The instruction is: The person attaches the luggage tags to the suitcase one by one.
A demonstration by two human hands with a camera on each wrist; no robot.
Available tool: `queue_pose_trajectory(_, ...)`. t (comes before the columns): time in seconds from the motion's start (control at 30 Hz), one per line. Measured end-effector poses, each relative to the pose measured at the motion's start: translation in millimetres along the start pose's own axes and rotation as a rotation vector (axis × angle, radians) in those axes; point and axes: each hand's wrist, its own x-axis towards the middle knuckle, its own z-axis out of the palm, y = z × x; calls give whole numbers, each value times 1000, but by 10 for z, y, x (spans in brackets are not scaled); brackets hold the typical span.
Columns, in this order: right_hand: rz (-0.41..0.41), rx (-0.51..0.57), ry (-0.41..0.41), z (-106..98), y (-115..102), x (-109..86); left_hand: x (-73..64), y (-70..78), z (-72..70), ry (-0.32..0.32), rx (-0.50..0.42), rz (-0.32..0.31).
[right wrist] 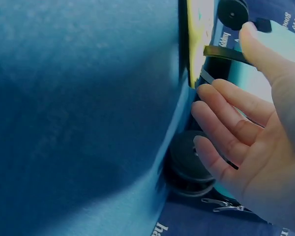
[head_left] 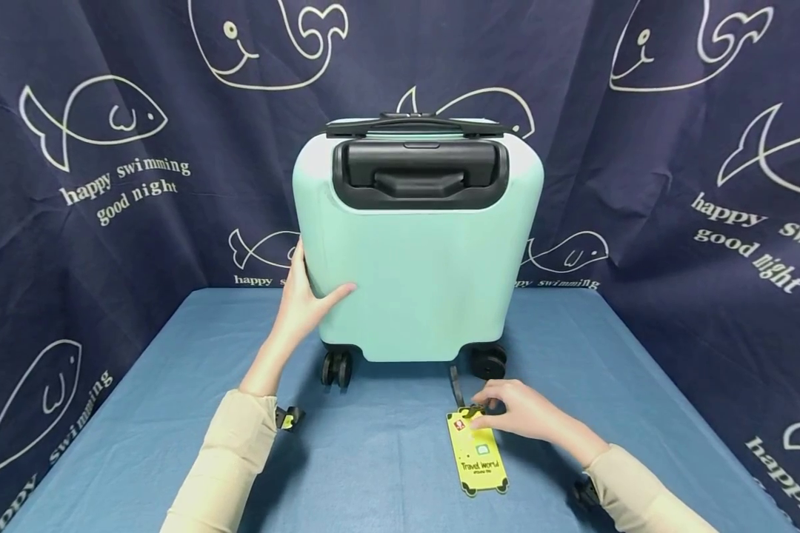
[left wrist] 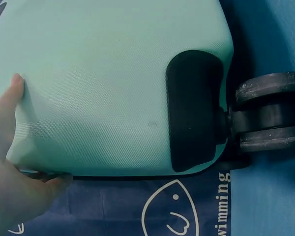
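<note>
A mint-green suitcase (head_left: 416,289) stands upright on its black wheels, its front panel facing me. My left hand (head_left: 303,292) grips its left side, with the thumb on the front panel and the other fingers around the edge. In the left wrist view, the same hand (left wrist: 14,147) holds the shell above a black double wheel (left wrist: 273,113). My right hand (head_left: 520,409) is at the top of a yellow luggage tag (head_left: 476,455) before the suitcase. The right wrist view shows its relaxed fingers (right wrist: 226,115) apart from the thumb, beside the tag's dark strap (right wrist: 225,53).
The suitcase's black handle (head_left: 420,181) is folded down in its recess. Blue cloth (head_left: 373,459) covers the table. A dark-blue curtain (head_left: 227,170) with white fish and whale drawings hangs behind and along both sides. Another black wheel (head_left: 488,361) stands just beyond the tag.
</note>
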Motion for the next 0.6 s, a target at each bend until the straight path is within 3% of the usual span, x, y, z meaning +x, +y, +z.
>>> queue_pose_trajectory(0.23,-3,28,-30,48,-11,16,-33,-4,-7,14,-18,19)
queue_pose_trajectory(0.6,40,61,4,149,3,43,-74,34,-27,16,-15,23)
